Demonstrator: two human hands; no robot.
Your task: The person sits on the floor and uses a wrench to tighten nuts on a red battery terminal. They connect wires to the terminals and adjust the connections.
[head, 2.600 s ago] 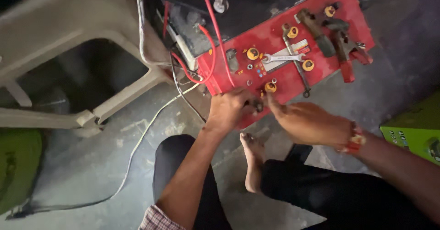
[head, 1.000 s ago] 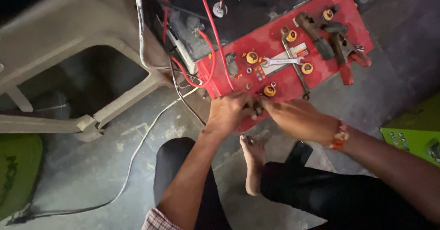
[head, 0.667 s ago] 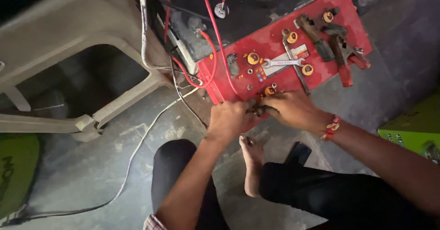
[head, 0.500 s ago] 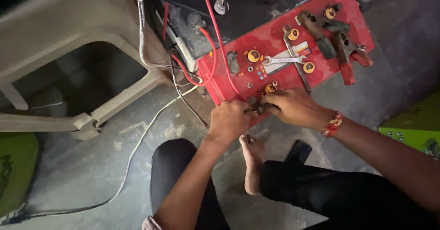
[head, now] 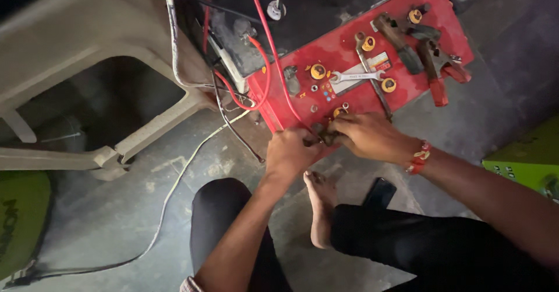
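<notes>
A red battery (head: 349, 53) with several yellow caps lies on the floor in front of me. Both hands work at its near left corner, on a dark terminal clamp (head: 322, 133). My left hand (head: 291, 152) grips the clamp from the left, where a red cable (head: 273, 53) runs down to it. My right hand (head: 367, 135), with a red thread band at the wrist, pinches the same clamp from the right. A silver spanner (head: 355, 76) and a second dark spanner (head: 372, 88) lie on the battery top. The fingers hide the clamp's details.
A dark battery (head: 303, 6) with red and black wires stands behind the red one. A beige plastic chair (head: 87, 65) is at the left, a white cable (head: 174, 193) trails over the grey floor. Rusty clamps (head: 431, 59) lie on the battery's right end. A green object (head: 524, 158) sits far right.
My right hand has moved left from the battery's front edge to meet the left hand at the near corner clamp. The left hand stayed there and closed tighter.
</notes>
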